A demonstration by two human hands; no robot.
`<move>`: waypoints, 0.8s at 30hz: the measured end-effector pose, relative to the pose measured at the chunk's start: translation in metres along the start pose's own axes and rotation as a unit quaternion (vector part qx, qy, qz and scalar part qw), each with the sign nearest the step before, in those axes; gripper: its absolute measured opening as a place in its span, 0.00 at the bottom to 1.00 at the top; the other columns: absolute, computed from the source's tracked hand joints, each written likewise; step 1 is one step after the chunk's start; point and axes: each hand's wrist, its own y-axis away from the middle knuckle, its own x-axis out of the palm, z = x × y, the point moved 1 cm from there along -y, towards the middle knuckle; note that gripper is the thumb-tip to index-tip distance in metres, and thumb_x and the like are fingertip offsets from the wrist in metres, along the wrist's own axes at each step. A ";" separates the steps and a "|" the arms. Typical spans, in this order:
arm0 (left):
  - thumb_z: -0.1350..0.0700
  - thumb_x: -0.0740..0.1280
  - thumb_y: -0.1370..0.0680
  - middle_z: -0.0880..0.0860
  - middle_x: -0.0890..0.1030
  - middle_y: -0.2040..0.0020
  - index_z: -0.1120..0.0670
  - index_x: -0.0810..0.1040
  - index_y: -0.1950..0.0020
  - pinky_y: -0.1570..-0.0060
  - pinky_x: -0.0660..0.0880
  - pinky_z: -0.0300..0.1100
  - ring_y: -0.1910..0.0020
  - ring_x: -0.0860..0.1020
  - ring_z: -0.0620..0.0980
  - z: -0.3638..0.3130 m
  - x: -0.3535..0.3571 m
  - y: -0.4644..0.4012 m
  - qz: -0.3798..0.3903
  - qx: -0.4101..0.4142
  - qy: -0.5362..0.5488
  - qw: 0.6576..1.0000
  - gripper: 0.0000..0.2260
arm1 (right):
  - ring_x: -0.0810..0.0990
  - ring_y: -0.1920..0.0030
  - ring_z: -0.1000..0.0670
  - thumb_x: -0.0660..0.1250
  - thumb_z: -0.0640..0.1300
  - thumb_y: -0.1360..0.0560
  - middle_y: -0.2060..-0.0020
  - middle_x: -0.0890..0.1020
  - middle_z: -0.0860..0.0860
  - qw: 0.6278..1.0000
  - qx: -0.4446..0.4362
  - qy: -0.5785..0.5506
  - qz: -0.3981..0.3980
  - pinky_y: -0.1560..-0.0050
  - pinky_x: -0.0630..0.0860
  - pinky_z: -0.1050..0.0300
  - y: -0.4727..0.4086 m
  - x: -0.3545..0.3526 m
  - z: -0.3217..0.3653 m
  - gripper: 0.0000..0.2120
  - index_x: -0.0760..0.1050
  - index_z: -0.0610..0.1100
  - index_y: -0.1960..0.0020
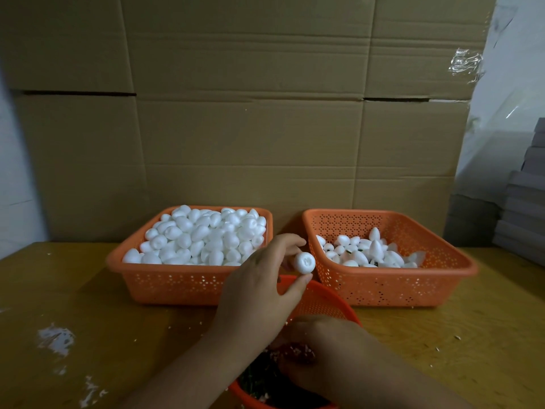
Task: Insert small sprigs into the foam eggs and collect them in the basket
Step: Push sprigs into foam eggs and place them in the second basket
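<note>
Fingertips of the left hand (pixel 259 287) pinched a single foam egg (pixel 305 262), thumb below and forefinger above, its blunt end turned toward the camera. The egg hung above the gap between the two square baskets, over the far rim of the round basket (pixel 324 302).

The right hand (pixel 321 346) lay low in that round orange basket at the near edge, fingers curled down among dark green sprigs (pixel 256 379) flecked with white crumbs. Whether it grasped a sprig or only rested there, I cannot tell.

On the far left stood a square orange basket (pixel 177 283), heaped to the rim with plain foam eggs (pixel 203 237). To its right, just apart, stood a second square basket (pixel 392 286), filled only in part; finished eggs (pixel 374 252) lay along its bottom, with bits of green showing between a few of them.

All three baskets sat on a yellowish wooden table (pixel 103 320) scattered with white foam crumbs. Flattened cardboard (pixel 250 113) stood upright behind the table, and grey stacked boards (pixel 522 208) rose at the far right.
</note>
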 end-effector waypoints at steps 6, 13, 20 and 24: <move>0.48 0.71 0.27 0.33 0.75 0.50 0.39 0.71 0.46 0.59 0.69 0.27 0.50 0.73 0.32 0.002 0.003 0.000 0.001 0.027 -0.033 0.999 0.14 | 0.79 0.45 0.60 0.66 0.55 0.26 0.43 0.81 0.62 0.998 0.018 -0.009 0.055 0.45 0.73 0.66 -0.003 0.003 -0.001 0.20 0.66 0.71 0.38; 0.50 0.72 0.28 0.31 0.74 0.50 0.39 0.72 0.46 0.56 0.69 0.27 0.51 0.72 0.31 0.007 0.005 -0.001 0.003 0.012 -0.024 1.000 0.14 | 0.78 0.48 0.61 0.67 0.50 0.25 0.48 0.83 0.62 0.999 0.027 -0.030 0.004 0.47 0.74 0.67 -0.002 -0.001 0.003 0.10 0.80 0.61 0.47; 0.51 0.71 0.27 0.32 0.74 0.48 0.38 0.73 0.45 0.55 0.68 0.24 0.52 0.73 0.31 0.013 0.006 -0.001 0.004 -0.012 -0.005 1.000 0.14 | 0.74 0.43 0.59 0.72 0.43 0.28 0.48 0.79 0.61 0.983 -0.031 -0.108 -0.148 0.42 0.71 0.60 -0.003 -0.005 0.002 0.05 0.84 0.51 0.54; 0.50 0.71 0.26 0.33 0.76 0.48 0.37 0.72 0.44 0.55 0.75 0.32 0.51 0.76 0.36 0.017 0.005 -0.002 0.000 -0.039 0.029 0.999 0.14 | 0.77 0.53 0.56 0.74 0.41 0.28 0.58 0.78 0.60 0.960 -0.011 -0.210 -0.185 0.52 0.73 0.65 -0.002 -0.012 0.004 0.07 0.82 0.54 0.59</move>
